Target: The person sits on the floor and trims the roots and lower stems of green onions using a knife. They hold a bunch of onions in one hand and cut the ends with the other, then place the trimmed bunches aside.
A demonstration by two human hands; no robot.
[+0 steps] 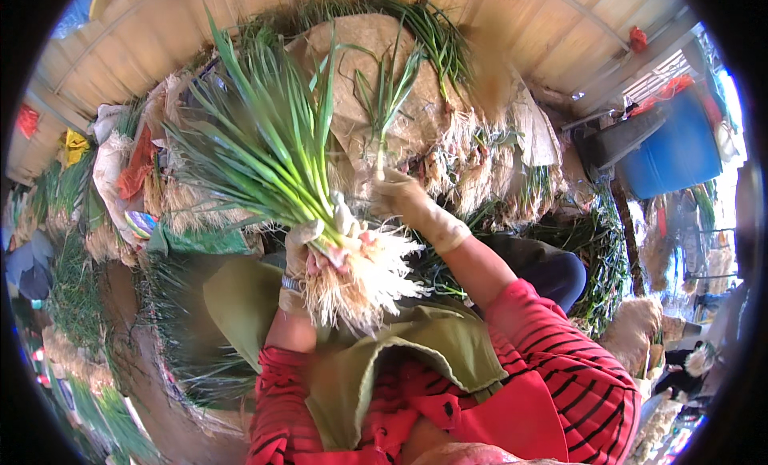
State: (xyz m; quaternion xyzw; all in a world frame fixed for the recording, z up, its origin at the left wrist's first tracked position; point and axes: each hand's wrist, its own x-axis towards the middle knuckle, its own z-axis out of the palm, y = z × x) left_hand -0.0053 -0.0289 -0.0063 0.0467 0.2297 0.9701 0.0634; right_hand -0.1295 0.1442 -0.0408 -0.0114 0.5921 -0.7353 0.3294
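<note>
My left hand (303,243), in a pale glove, is closed around a thick bunch of green onions (282,159). Their long green leaves fan up and to the left, and their reddish bulbs and whitish roots (366,279) hang below the fist. To the right of the bunch, my right hand (396,195), also gloved, grips the base of a single green onion plant (384,105), its leaves pointing up. That plant stands in front of a brown sack-covered heap (360,57). The fingertips of my right hand are partly hidden.
More green onions with dry roots (474,177) lie along the heap's right side. A blue plastic barrel (672,147) stands at the right, near loose green leaves (606,255). White sacks (114,183) lie at the left, and a corrugated wall (540,33) rises behind.
</note>
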